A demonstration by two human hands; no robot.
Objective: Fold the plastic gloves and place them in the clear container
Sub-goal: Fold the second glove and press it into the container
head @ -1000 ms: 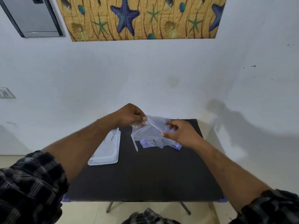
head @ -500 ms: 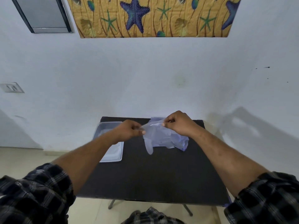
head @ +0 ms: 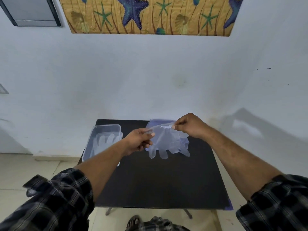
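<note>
A thin see-through plastic glove [head: 164,141] hangs above the black table [head: 158,180], cuff up and fingers pointing down. My left hand [head: 139,140] pinches the cuff's left corner and my right hand [head: 188,125] pinches its right corner. Behind and under the glove lies a pile of more bluish plastic gloves [head: 184,144] at the table's far side. The clear container [head: 92,144] stands at the table's left edge, left of my left hand, with a flat glove [head: 105,140] lying inside it.
The table stands against a white wall [head: 150,80] with a starfish picture high up. Tiled floor [head: 25,165] lies to the left. My foot in a sandal [head: 133,220] shows below the table's near edge. Bare black tabletop fills the near half.
The glove has been spread out by its cuff between both hands, and its fingers now hang down side by side. My head has come closer, so the container's inside shows.
</note>
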